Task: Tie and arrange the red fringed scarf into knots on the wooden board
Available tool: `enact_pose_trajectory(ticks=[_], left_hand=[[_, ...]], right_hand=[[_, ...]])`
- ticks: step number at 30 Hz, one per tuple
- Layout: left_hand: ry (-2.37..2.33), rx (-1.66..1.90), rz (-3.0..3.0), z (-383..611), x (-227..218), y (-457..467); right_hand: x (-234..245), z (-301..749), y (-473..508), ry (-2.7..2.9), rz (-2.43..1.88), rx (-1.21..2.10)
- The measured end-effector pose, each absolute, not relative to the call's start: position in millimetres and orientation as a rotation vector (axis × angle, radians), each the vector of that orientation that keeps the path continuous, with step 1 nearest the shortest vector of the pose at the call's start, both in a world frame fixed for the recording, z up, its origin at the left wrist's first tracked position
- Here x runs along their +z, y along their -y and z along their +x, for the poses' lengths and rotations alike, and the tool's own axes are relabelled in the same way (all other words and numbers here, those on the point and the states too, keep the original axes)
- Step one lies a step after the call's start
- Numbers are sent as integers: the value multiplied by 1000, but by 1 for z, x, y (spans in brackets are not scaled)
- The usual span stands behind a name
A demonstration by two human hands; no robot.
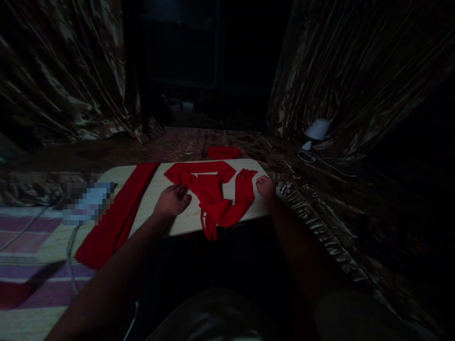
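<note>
Red fringed scarf (210, 195) beside left hand (173, 200); device screen (88, 202) pixelated.

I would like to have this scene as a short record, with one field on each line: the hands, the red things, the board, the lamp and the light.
Left hand: at the scarf's left edge; grip unclear
Right hand: curled, beside the scarf's upper fringe; contact unclear
Scarf: red, looped, another fringed end hanging over the near edge
Red strip: lying left of the scarf
Red bundle: beyond the board's far edge
Board: pale, under scarf and strip
Lamp: white shade, beyond the board, to the right
Light: dim
</note>
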State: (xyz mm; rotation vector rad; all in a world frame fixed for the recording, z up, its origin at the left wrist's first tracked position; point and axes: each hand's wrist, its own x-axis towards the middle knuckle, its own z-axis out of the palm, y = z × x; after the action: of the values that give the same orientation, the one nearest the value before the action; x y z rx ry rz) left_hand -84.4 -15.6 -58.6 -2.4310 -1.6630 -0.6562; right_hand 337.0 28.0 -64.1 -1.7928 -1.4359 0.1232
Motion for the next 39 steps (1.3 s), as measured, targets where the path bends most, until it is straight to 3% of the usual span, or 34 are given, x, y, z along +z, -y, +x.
enact_pose_trajectory(ticks=[39], left_hand=[[1791, -735, -2414, -80, -52, 21]], right_hand=[[-54, 332, -22, 1368, -1817, 189]])
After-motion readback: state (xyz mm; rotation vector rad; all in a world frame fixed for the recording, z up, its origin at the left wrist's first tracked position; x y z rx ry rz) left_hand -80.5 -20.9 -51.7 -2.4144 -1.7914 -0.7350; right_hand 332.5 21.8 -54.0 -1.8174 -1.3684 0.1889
